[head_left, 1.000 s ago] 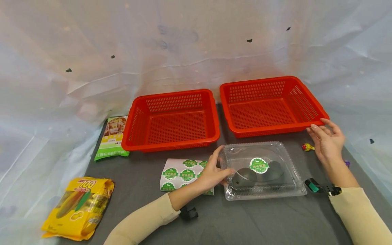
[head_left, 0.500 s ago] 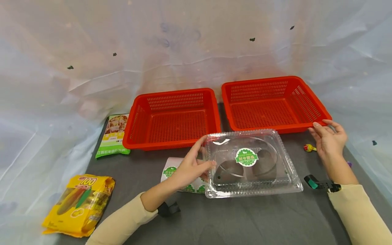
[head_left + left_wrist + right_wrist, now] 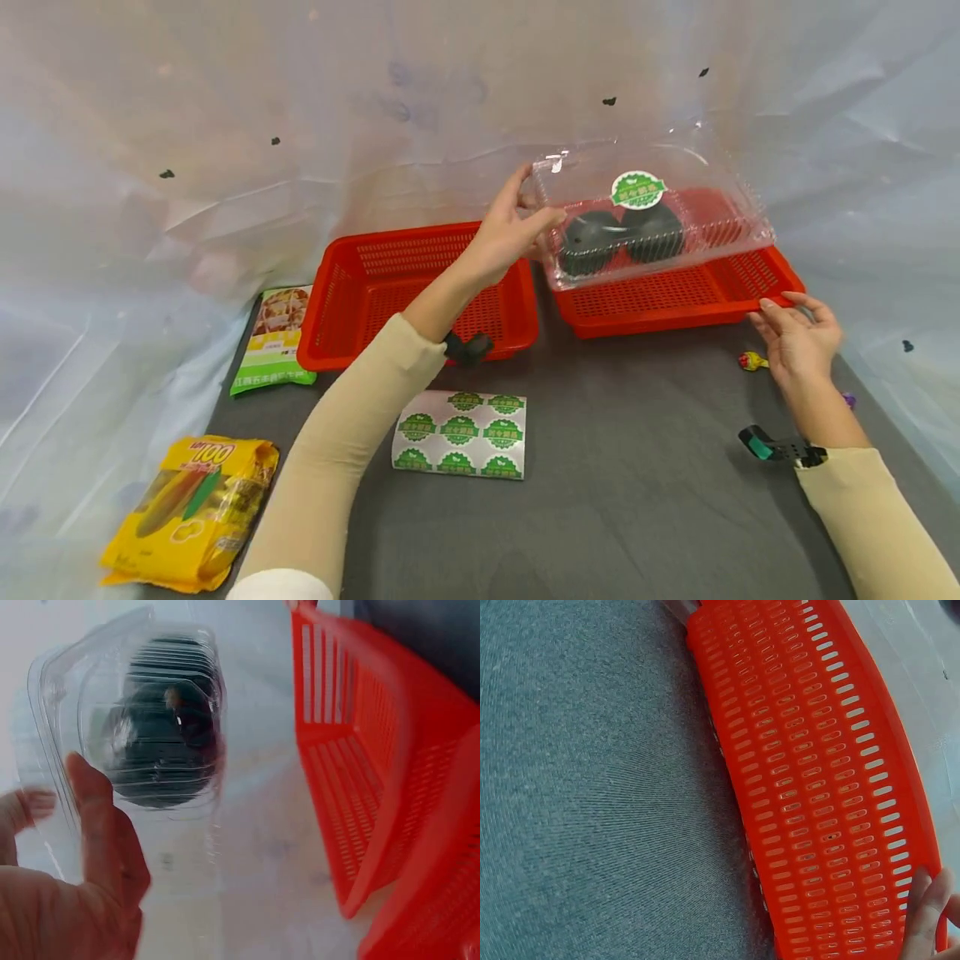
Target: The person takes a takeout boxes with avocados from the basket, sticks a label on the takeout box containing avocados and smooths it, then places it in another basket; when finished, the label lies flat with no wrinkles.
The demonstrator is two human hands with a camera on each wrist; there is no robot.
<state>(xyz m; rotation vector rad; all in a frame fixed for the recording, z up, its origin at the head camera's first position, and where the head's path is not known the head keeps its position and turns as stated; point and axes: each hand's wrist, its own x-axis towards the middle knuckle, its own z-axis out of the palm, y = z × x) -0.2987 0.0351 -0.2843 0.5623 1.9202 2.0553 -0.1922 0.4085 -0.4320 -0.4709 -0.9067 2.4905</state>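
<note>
My left hand (image 3: 506, 229) grips the left edge of a clear plastic clamshell box (image 3: 720, 196), raised over the right red basket (image 3: 675, 312). Two dark round fruits (image 3: 652, 233) sit inside the box, and a green and white sticker (image 3: 637, 190) is on its lid. In the left wrist view the fingers and thumb pinch the rim of the box (image 3: 56, 712), with the dark fruit (image 3: 161, 742) behind the ribbed plastic. My right hand (image 3: 802, 337) pinches the near right corner of the right basket's rim, also seen in the right wrist view at the basket wall (image 3: 810, 772).
Left of it stands a second red basket (image 3: 420, 358). A sheet of green round stickers (image 3: 459, 431) lies in front. At the left are a yellow snack bag (image 3: 191, 512) and a green food packet (image 3: 273, 337). A yellow lollipop (image 3: 752, 361) lies near the right hand.
My left hand has lifted the box off the table and carried it forward over the right basket, uncovering the sticker sheet. My right hand stays at the basket's corner.
</note>
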